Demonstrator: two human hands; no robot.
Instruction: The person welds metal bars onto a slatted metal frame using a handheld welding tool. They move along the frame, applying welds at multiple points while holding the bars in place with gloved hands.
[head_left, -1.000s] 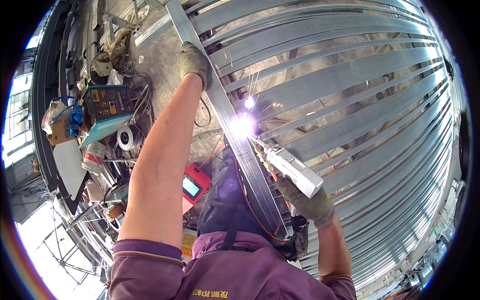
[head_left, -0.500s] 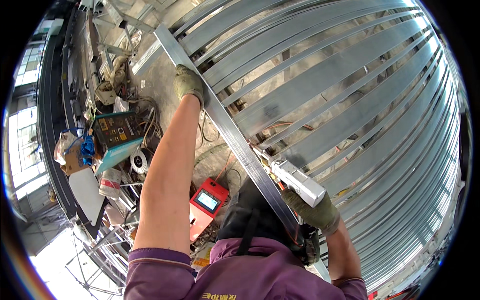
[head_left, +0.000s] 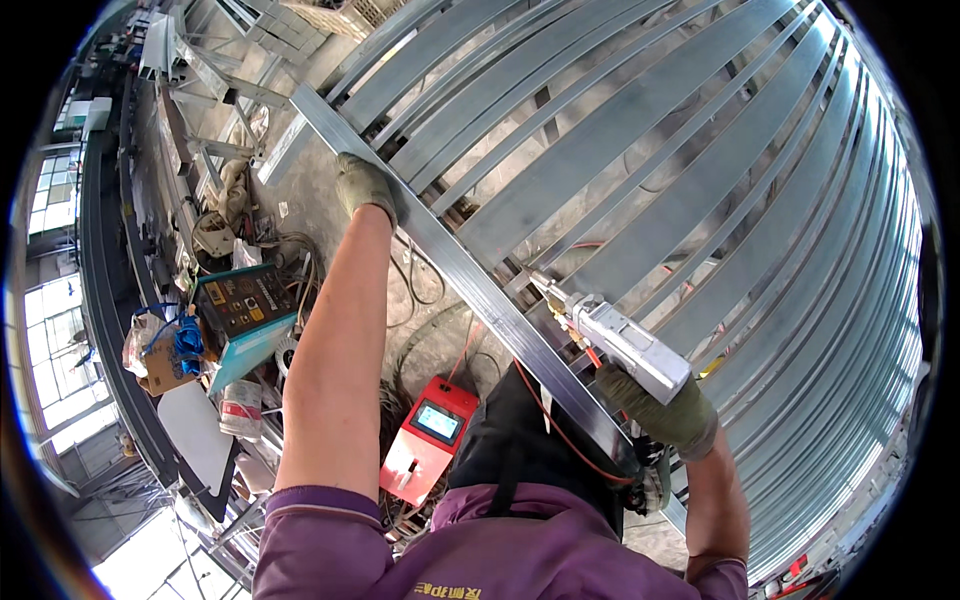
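My left hand (head_left: 365,187), in an olive work glove, is closed over the near edge of a long grey metal beam (head_left: 470,285), towards its far end. My gloved right hand (head_left: 668,412) grips a white, boxy hand-held welding gun (head_left: 635,348) from below. The gun's narrow metal nozzle points up and left, just past the beam, over the ends of the flat metal slats (head_left: 590,185). Whether its tip touches metal I cannot tell. A red hose runs from the gun and passes under the beam.
A red machine with a lit screen (head_left: 437,420) stands on the floor below the beam. At left are a teal-edged control box (head_left: 245,300), a white bucket (head_left: 241,408) and tangled cables. Metal frames (head_left: 215,85) stand at the far left.
My right hand has moved the welding gun to the right, so its nozzle sits farther from the beam. My left hand keeps its hold on the beam. The whole view has shifted slightly.
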